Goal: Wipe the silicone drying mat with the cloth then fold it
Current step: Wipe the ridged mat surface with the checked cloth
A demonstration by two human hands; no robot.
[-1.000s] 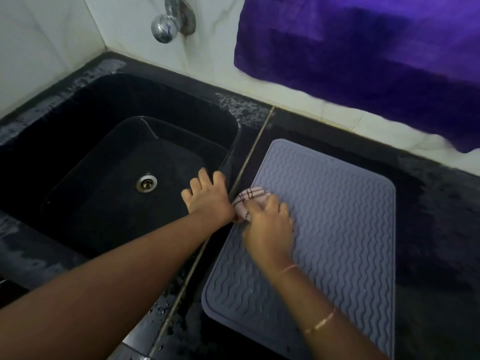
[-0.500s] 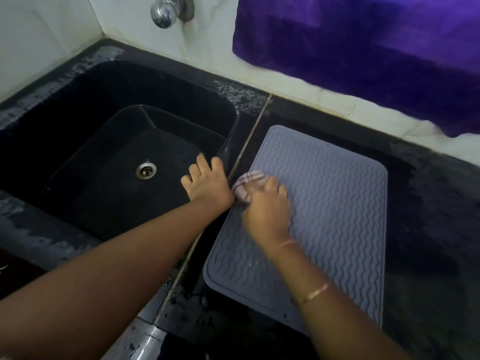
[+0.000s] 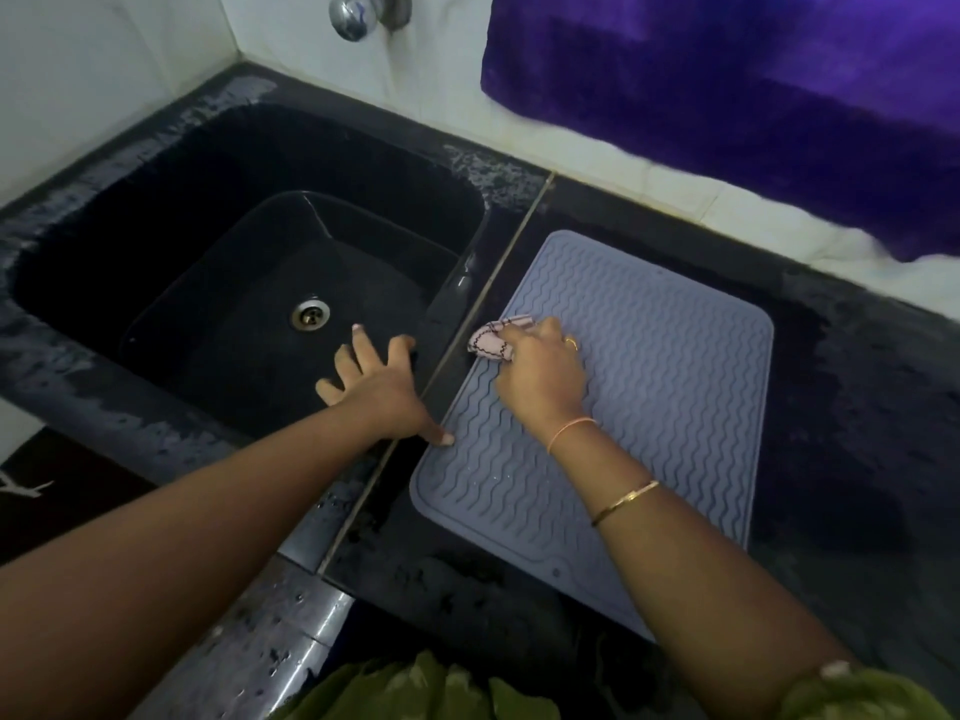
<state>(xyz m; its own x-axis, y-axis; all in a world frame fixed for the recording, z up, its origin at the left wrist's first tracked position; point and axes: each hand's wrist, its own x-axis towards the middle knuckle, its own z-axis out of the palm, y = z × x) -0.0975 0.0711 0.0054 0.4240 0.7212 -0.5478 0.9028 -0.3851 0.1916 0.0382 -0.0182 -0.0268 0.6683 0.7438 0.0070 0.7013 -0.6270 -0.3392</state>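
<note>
The black stone worktop (image 3: 857, 407) ran along a white tiled wall, wet in patches. Its left part was taken up by a deep black sink (image 3: 208, 210), and a brass-coloured seam divided the sink from the rest. A purple towel (image 3: 727, 85) hung down the wall above the back edge, clear of everything below.

The grey silicone drying mat (image 3: 675, 397) lay flat just right of the seam. Its long axis ran from the front edge of the worktop toward the back edge, leaning a little to the right as it went. Its wavy ridges ran crosswise, and a few droplets sat on its near left part.

The person's left hand (image 3: 379, 392) rested on the sink's right rim with its fingers spread out over the basin. It had no grip on anything, and its thumb tip touched the mat's left edge. The right hand (image 3: 540, 376) was on the mat near that left edge, past the middle toward the back. Its grip was closed tight around a bunched pink checked cloth (image 3: 491, 341), pressing it to the mat.

A chrome tap (image 3: 356, 13) stuck out of the wall behind the sink, and a steel drain (image 3: 310, 315) sat in the basin floor. The right forearm wore a gold bangle (image 3: 623, 502) and one finger a ring (image 3: 571, 343).
</note>
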